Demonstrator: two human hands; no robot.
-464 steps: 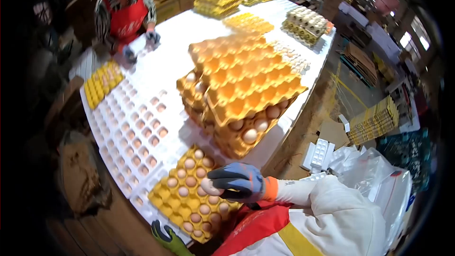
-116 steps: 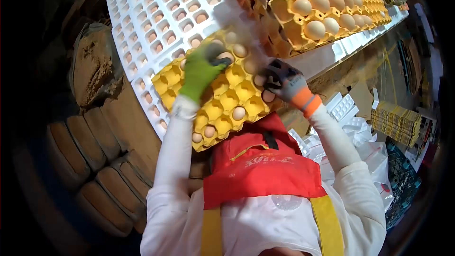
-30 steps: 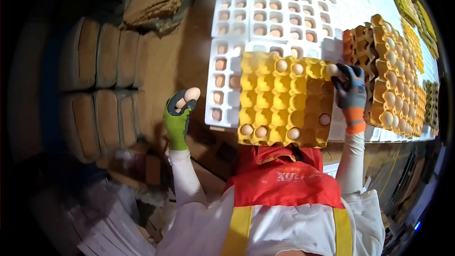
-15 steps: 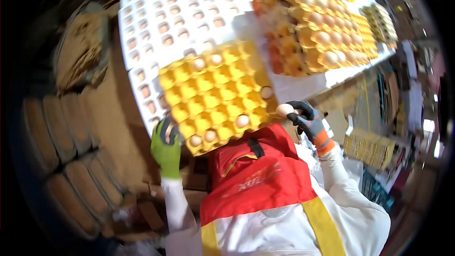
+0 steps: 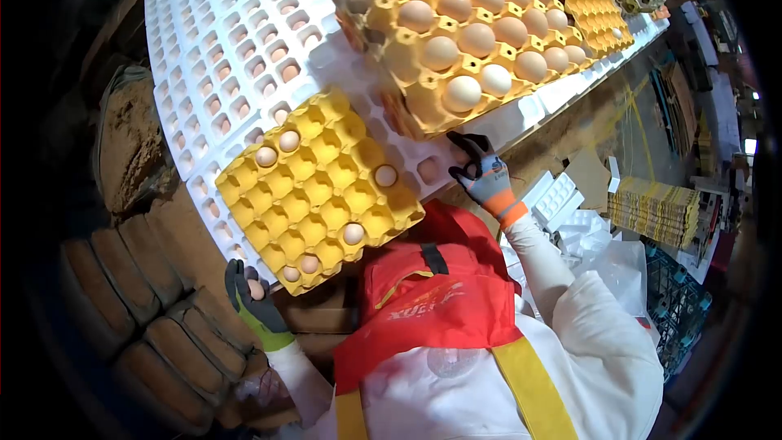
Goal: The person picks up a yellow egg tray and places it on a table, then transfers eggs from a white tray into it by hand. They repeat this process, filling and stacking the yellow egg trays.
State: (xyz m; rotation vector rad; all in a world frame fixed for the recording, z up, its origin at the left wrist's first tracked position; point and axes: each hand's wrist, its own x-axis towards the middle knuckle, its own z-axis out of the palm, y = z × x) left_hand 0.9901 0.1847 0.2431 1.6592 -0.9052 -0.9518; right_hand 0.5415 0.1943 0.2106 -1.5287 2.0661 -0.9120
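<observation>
My left hand (image 5: 259,306), in a green and dark grey glove, is closed around a brown egg (image 5: 256,289) beside the near left corner of a yellow egg tray (image 5: 314,187). That tray lies tilted across white foam trays and has several eggs in scattered cups, such as a pale egg (image 5: 353,234). My right hand (image 5: 482,171), in a grey, black and orange glove, is at the table edge with thumb and fingers apart and no egg visible between them. Just left of its fingertips, an egg (image 5: 428,169) sits in a foam pocket.
White foam trays (image 5: 183,110) with many pockets, some holding eggs, cover the table. A tall stack of full yellow egg trays (image 5: 456,41) stands just beyond my right hand. Stacked yellow trays (image 5: 652,210) and foam pieces (image 5: 558,200) lie to the right; brown sacks (image 5: 155,277) to the left.
My right hand has moved slightly left and forward, and the egg it held is out of its fingers. My view has shifted, so the tray stack looks nearer. The left hand still holds an egg.
</observation>
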